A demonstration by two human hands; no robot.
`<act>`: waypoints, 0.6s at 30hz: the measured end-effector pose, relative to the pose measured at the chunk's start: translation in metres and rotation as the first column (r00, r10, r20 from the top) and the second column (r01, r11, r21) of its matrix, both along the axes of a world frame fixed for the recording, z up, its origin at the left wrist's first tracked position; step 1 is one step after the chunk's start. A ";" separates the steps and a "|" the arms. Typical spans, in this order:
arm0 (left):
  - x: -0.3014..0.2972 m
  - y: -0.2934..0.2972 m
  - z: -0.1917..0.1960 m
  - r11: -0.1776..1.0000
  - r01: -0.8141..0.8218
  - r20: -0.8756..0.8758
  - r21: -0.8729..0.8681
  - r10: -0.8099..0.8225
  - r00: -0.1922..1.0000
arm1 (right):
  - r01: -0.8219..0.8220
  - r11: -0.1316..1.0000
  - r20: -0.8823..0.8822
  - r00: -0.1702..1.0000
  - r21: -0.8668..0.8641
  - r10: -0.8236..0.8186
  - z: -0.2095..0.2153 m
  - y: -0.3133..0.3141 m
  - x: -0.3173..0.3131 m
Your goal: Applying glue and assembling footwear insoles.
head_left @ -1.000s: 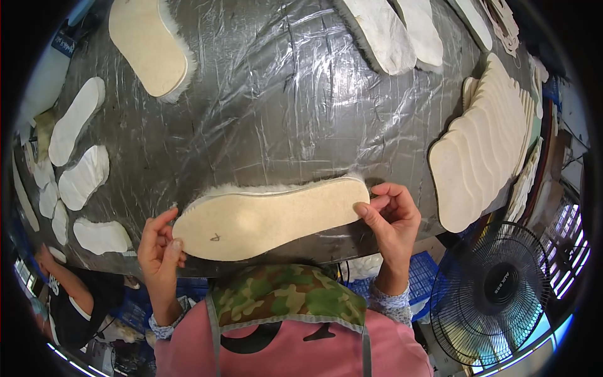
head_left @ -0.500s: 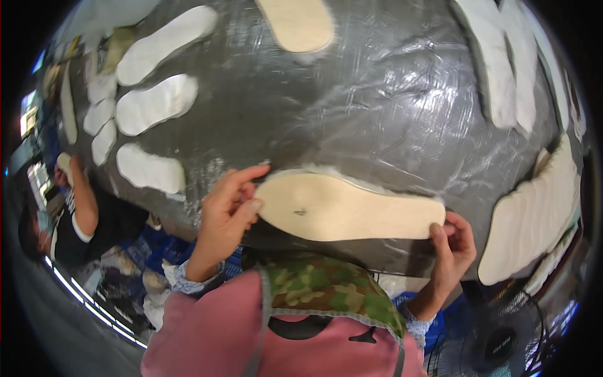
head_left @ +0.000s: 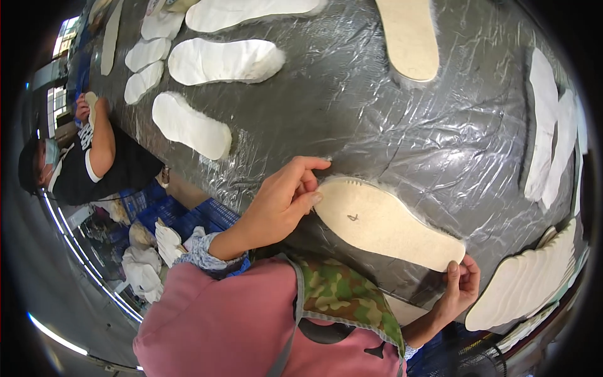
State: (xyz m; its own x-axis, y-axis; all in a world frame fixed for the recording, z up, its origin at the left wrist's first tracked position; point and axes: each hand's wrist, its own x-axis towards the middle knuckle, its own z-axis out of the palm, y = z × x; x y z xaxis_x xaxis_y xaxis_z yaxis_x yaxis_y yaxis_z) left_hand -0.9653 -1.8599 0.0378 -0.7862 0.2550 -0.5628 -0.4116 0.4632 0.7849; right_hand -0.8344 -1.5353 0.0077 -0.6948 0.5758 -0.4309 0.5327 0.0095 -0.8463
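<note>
Between my two hands is a cream shoe insole [head_left: 392,226], fuzzy fleece showing along its far edge and a small handwritten mark on its flat face. At the wide toe end, my left hand [head_left: 282,204] pinches the edge with the thumb and curled fingers, its index finger stretched out past it. My right hand [head_left: 457,290] holds the narrow heel end, thumb on top and fingers beneath. The insole is just over the table's near side; whether it touches the surface I cannot tell.
The table [head_left: 352,132] has a shiny grey plastic cover. White insoles [head_left: 191,125] lie at the left, a cream one [head_left: 411,44] at the far middle, white pieces [head_left: 543,125] at the right. Stacked cream insoles [head_left: 521,283] sit near right. A co-worker [head_left: 81,151] stands left, near blue crates [head_left: 201,217].
The view has turned, so the whole scene sits differently in the picture. The insole stays between both hands and now slants more, its heel end lower in the picture.
</note>
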 end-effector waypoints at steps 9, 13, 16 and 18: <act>-0.005 0.003 -0.005 0.996 0.064 -0.111 -0.058 -0.070 0.991 | -0.015 0.999 0.015 1.000 0.028 0.014 0.003 -0.002 -0.004; -0.007 0.004 -0.010 0.995 0.085 -0.098 -0.042 -0.089 0.991 | 0.009 1.000 0.019 1.000 0.023 -0.009 0.003 -0.001 -0.002; -0.005 0.008 -0.009 0.998 0.013 -0.065 -0.053 -0.017 0.998 | -0.002 1.000 -0.001 1.000 0.006 0.002 0.005 -0.003 -0.006; -0.006 0.007 -0.009 0.999 0.032 -0.058 -0.041 -0.034 0.998 | 0.001 1.000 0.016 1.000 0.028 -0.002 0.004 -0.001 -0.004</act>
